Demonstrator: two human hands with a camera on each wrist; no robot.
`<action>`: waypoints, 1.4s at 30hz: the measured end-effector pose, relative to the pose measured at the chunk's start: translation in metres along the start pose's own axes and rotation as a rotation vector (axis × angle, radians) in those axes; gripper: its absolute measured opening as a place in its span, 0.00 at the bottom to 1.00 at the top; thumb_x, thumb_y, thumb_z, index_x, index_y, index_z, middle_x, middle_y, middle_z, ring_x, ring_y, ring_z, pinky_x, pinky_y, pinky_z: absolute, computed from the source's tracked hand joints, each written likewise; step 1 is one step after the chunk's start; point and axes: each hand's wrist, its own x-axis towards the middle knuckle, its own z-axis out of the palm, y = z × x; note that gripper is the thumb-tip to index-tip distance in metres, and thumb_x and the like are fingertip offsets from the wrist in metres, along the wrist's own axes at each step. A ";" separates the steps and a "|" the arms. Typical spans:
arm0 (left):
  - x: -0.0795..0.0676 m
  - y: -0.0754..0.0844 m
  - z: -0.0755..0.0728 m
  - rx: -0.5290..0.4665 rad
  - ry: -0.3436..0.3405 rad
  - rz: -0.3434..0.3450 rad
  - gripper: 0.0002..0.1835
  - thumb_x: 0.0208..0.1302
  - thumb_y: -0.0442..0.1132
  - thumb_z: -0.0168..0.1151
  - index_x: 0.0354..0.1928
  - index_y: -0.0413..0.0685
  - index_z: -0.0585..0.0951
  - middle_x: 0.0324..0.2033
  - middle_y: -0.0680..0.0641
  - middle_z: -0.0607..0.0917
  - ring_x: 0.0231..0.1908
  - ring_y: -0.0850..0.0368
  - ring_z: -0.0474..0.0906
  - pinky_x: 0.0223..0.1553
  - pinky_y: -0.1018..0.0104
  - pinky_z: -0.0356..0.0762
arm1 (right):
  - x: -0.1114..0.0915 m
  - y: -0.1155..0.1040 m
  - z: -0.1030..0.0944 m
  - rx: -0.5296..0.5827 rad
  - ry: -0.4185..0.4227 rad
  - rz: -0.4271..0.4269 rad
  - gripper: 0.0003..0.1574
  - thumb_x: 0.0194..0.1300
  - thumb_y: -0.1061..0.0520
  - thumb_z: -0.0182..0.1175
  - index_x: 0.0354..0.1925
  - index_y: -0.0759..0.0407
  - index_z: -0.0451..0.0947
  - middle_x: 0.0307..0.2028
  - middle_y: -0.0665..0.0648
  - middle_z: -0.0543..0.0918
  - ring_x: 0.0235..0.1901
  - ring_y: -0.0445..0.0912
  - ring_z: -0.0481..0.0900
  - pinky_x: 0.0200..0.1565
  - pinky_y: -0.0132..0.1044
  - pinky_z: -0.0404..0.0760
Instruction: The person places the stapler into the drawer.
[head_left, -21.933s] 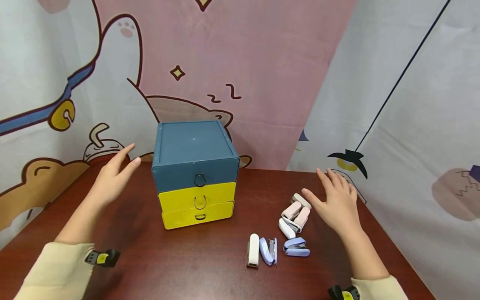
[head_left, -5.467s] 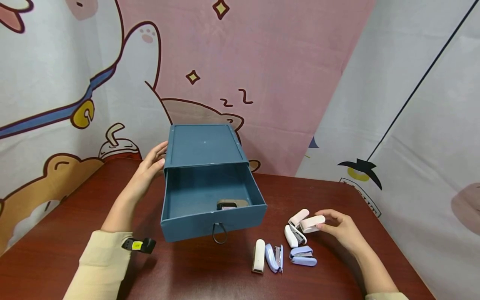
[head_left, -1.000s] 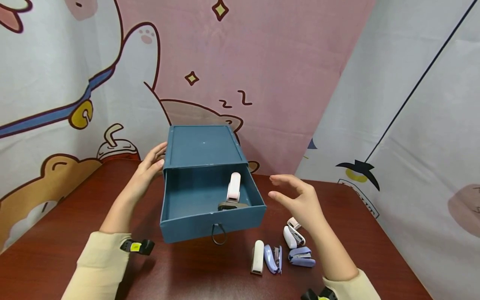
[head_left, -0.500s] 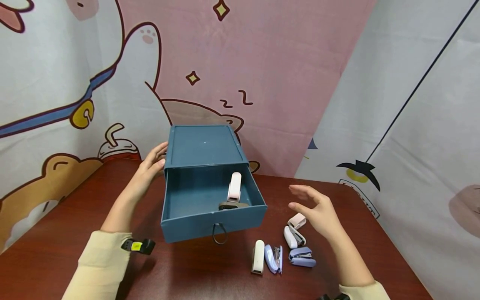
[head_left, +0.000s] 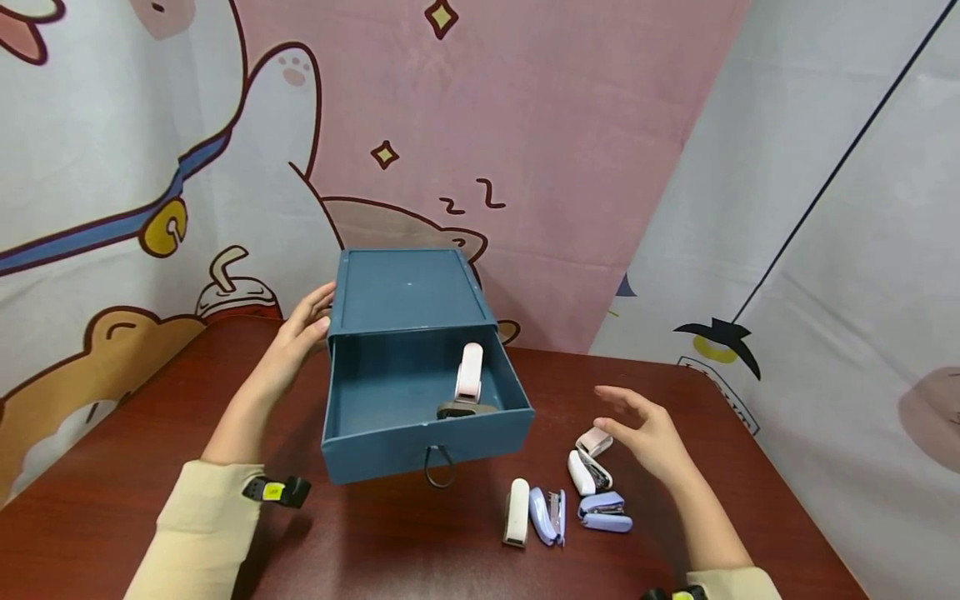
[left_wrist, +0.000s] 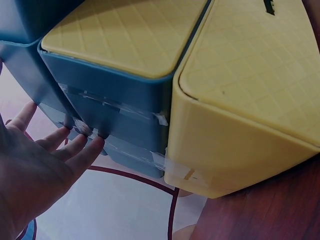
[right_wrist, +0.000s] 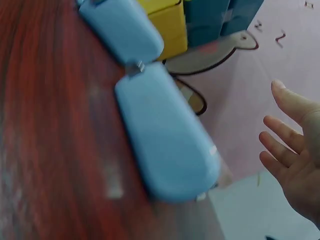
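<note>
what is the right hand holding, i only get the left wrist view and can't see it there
Observer: Nothing; the right hand is open, with no object between its thumb and fingers.
Operator: ok what is it nearest to
Observer: In the head view its thumb looks closest to the pink stapler, though I can't tell whether they touch.
Operator: any staplers put away
Observer: Yes, the pulled-out blue drawer has a pale stapler and a grey-brown stapler in it, both toward its right side.
</note>
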 end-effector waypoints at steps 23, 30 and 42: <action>0.000 0.000 0.001 -0.025 -0.005 0.022 0.29 0.74 0.40 0.42 0.74 0.47 0.53 0.69 0.39 0.58 0.63 0.52 0.60 0.54 0.68 0.66 | -0.009 0.064 0.000 0.085 -0.195 0.087 0.39 0.60 0.59 0.67 0.66 0.67 0.65 0.62 0.69 0.70 0.60 0.62 0.67 0.54 0.28 0.67; 0.000 0.000 0.000 -0.024 -0.005 0.022 0.29 0.74 0.40 0.41 0.74 0.46 0.53 0.69 0.39 0.58 0.62 0.52 0.60 0.54 0.67 0.66 | -0.011 0.065 0.001 0.006 -0.167 0.085 0.33 0.59 0.59 0.67 0.62 0.64 0.71 0.56 0.66 0.76 0.50 0.54 0.76 0.48 0.36 0.75; -0.001 0.000 0.000 -0.025 -0.004 0.014 0.29 0.74 0.40 0.42 0.74 0.47 0.53 0.70 0.40 0.58 0.64 0.49 0.59 0.55 0.66 0.66 | -0.013 0.062 0.004 -0.002 -0.099 0.114 0.18 0.55 0.58 0.70 0.45 0.62 0.82 0.41 0.56 0.82 0.36 0.44 0.75 0.35 0.33 0.76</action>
